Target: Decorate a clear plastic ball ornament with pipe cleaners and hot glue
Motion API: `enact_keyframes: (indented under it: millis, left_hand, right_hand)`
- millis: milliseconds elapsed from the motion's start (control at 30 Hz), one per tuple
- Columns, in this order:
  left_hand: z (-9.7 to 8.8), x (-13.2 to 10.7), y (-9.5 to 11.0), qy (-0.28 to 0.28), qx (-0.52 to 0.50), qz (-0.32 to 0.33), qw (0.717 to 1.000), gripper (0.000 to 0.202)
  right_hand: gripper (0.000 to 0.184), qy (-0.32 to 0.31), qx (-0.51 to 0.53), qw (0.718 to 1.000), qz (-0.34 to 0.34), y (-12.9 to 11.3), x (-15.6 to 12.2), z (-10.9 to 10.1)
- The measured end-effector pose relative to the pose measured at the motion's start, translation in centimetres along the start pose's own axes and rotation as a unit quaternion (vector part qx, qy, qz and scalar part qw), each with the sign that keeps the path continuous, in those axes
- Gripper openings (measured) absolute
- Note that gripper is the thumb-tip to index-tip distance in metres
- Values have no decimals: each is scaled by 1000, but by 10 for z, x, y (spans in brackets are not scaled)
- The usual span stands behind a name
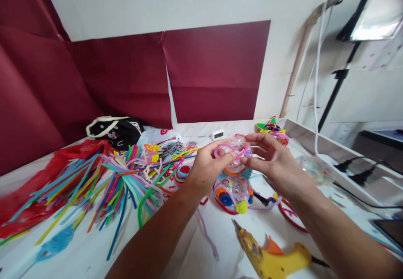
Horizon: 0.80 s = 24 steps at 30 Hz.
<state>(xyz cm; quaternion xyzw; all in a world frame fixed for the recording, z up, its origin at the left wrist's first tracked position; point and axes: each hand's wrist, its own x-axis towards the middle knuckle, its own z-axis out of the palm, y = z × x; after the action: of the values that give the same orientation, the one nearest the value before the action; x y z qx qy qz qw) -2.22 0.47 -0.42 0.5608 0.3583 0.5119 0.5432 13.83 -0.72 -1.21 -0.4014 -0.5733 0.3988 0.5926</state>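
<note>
Mid-bend, my left hand and right hand pinch a pink pipe-cleaner loop above the decorated clear ball; closing it likely wants a firm twist.

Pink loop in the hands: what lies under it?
Under the pink loop sits a clear ball with coloured coils, on the white table. The left hand and right hand hide its upper sides and whatever lies behind.
</note>
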Motion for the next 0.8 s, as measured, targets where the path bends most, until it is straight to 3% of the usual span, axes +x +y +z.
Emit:
enact_keyframes:
  millis: [567, 800]
  left_hand:
    - [-4, -1, 2, -55, -25, -3, 998, 40]
    - [-3, -1, 8, -41, -80, -37, 995, 49]
  right_hand:
    - [47, 1, 23, 1000, 12, -6, 1, -3]
    - [50, 10, 29, 999, 12, -10, 1, -5]
